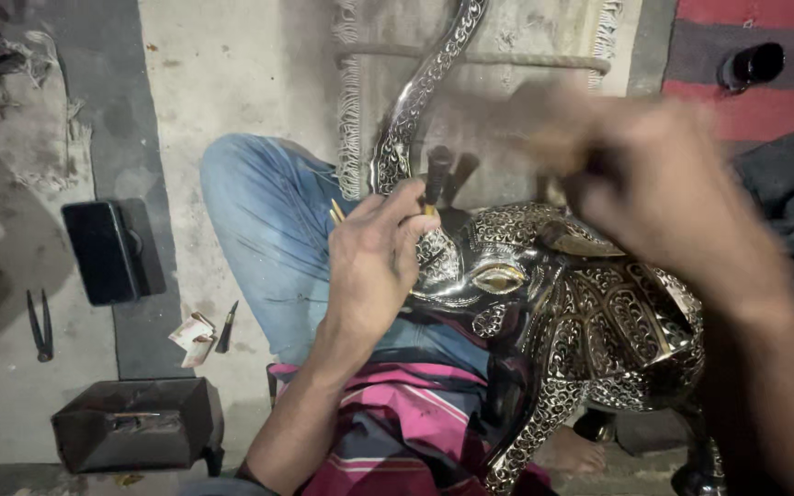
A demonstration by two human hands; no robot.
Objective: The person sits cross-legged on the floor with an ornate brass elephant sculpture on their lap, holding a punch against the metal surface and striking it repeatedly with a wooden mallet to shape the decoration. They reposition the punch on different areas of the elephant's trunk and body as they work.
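A shiny metal elephant figure (590, 312) with engraved patterns rests on my lap, its raised trunk (420, 92) pointing away from me. My left hand (374, 262) lies against the elephant's head and pinches a dark punch tool (436, 179) upright on it, with thin yellowish sticks (334, 213) poking out behind the fingers. My right hand (645, 174) is raised above the figure, blurred with motion, gripping a blurred tool handle (544, 147); its head is not visible.
On the concrete floor at the left lie a black phone (103, 253), pliers (40, 326), a small chisel (227, 326), paper scraps (193, 335) and a dark metal block (135, 422). A fringed mat (507, 46) and red striped rug (746, 92) lie beyond.
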